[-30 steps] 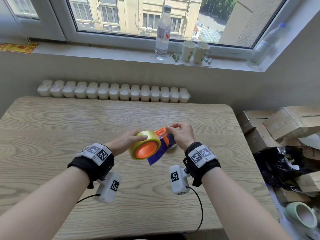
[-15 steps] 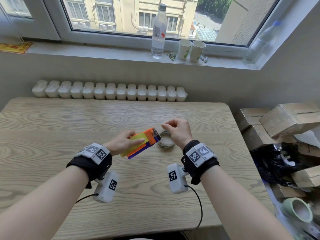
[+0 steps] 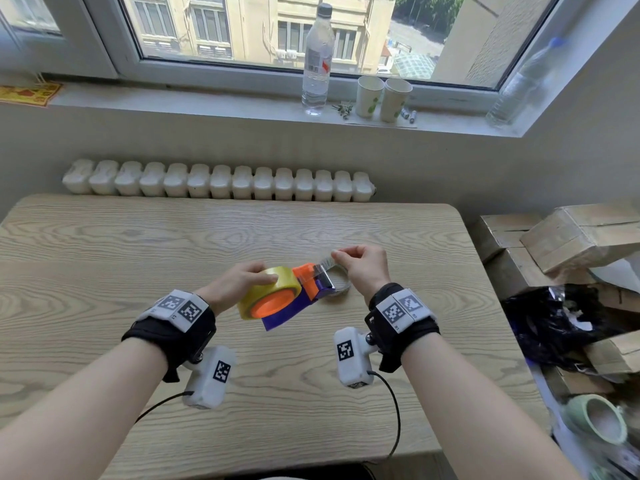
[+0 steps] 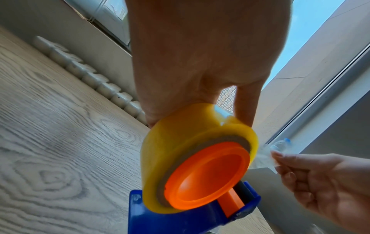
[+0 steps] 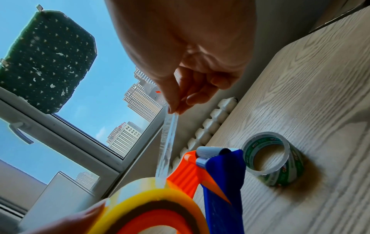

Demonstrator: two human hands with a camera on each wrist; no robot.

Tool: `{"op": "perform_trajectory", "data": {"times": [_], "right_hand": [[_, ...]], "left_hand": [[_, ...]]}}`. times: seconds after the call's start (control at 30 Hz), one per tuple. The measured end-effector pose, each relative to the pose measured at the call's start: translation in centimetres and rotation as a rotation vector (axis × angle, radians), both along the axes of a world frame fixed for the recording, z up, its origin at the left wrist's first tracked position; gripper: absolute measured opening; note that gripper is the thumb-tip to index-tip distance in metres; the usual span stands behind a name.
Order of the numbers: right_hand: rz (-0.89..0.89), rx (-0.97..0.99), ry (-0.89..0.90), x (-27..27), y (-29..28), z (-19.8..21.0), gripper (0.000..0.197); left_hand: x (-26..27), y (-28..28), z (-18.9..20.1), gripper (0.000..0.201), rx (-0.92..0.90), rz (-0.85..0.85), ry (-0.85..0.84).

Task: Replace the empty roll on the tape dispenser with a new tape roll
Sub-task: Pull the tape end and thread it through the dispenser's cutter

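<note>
yellow tape roll (image 3: 268,289) in left hand (image 3: 235,284); right wrist view shows right hand (image 5: 186,76) pinching tape strip (image 5: 168,142).

Daylight through a wide white-framed window (image 3: 263,69) over a grey sill (image 3: 207,107), white ribbed radiator (image 3: 218,183) against the beige wall behind a light wood-grain table (image 3: 138,244), stacked cardboard boxes (image 3: 568,240) right.

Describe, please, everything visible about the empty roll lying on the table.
The empty roll is a bare core ring with green print on its wall and a glossy, clear-looking skin. It lies on its side on the wooden table, hollow centre showing the wood, just beyond the dispenser's blue nose. Neither hand touches it.
</note>
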State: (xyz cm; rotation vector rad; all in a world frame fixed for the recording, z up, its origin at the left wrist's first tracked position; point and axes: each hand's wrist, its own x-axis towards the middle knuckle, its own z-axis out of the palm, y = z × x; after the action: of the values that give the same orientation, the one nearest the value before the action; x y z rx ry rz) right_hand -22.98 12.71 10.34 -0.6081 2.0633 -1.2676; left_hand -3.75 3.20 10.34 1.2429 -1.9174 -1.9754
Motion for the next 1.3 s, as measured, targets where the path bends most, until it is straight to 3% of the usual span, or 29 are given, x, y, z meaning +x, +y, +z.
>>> {"op": "perform_trajectory", "data": {"times": [0.23,0.93,1.3], "right_hand": [[-0.058,0.028,-0.022,-0.5,0.3,-0.2,0.023],[-0.116,-0.008,0.094,-0.1,0.3,0.5,0.013],[-0.11,-0.068,0.149,-0.1,-0.1,1.5,0.015]], "left_hand": [[0.0,-0.3,-0.1,0.017,0.005,0.029,0.097],[-0.9,-0.7,-1.5,0.038,-0.152,0.101,0.073],[-0.8,-1.3,-1.8,0.049,-0.299,0.077,-0.114]]}}
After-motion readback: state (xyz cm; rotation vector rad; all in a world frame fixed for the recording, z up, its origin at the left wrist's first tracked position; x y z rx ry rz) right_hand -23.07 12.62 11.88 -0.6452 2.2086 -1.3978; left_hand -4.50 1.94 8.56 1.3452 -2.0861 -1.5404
